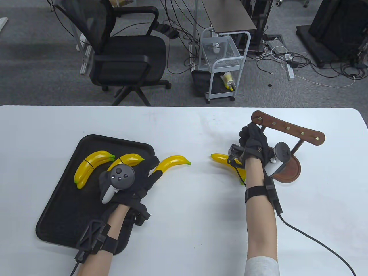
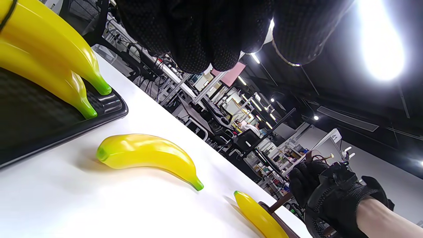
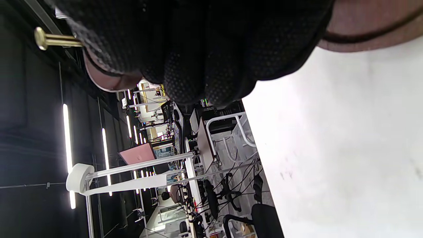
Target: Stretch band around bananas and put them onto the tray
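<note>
On the black tray (image 1: 60,201) lies a banded pair of yellow bananas (image 1: 92,168). A second pair (image 1: 129,159) lies at the tray's right edge, with a black band (image 2: 9,13) on it. My left hand (image 1: 151,168) hovers over that pair with its fingers (image 2: 211,36) loosely curled and holding nothing. One loose banana (image 1: 172,162) lies on the table just right of the tray, and another (image 1: 224,159) lies beside my right wrist. My right hand (image 1: 250,132) is at the left end of the wooden peg rack (image 1: 290,129). Its fingers (image 3: 205,49) curl round a thin black band (image 3: 370,33) beside a brass peg (image 3: 54,39).
The rack's round wooden base (image 1: 290,172) stands close behind my right wrist. Glove cables trail off the front edge of the white table (image 1: 187,230). An office chair (image 1: 126,51) and a white trolley (image 1: 222,66) stand on the floor beyond the far edge.
</note>
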`<state>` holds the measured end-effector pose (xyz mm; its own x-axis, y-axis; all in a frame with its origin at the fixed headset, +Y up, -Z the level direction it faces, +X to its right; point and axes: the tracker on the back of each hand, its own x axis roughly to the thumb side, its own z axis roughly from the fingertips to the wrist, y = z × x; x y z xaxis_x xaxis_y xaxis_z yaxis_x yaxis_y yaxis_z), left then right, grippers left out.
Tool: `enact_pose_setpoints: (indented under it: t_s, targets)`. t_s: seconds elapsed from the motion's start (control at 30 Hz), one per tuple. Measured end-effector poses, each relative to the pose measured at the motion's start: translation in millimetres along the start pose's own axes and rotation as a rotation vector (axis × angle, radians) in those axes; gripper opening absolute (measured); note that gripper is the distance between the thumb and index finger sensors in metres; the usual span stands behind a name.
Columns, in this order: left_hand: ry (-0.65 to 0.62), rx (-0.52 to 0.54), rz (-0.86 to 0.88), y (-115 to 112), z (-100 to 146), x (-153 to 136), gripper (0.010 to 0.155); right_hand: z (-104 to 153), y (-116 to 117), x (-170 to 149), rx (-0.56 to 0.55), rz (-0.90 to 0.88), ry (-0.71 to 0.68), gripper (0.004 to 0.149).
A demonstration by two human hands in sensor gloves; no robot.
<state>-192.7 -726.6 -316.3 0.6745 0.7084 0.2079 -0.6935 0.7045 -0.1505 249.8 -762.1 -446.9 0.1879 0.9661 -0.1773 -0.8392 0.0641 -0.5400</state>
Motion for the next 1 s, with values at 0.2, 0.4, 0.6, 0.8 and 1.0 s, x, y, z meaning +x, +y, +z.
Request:
enact_pose_setpoints:
  t_s: [0.2, 0.4, 0.6, 0.8, 1.0]
  targets:
    - [0.000, -0.005, 0.004, -1, 0, 0, 0.057, 7, -4, 14, -0.007, 0.084, -0.052, 0.037]
    - [-0.003, -0.013, 0.002, -3, 0, 0, 0.057, 15, -10, 29, 0.012, 0.118, -0.096, 0.037]
    - [-0.005, -0.016, -0.001, -4, 0, 1, 0.057, 27, -15, 41, 0.106, 0.164, -0.156, 0.036]
    - [-0.013, -0.023, -0.006, -6, 0, 2, 0.057, 47, -14, 48, 0.267, 0.269, -0.276, 0.036]
    - [-0.021, -0.030, -0.012, -9, 1, 4, 0.057, 68, -11, 45, 0.384, 0.317, -0.342, 0.037]
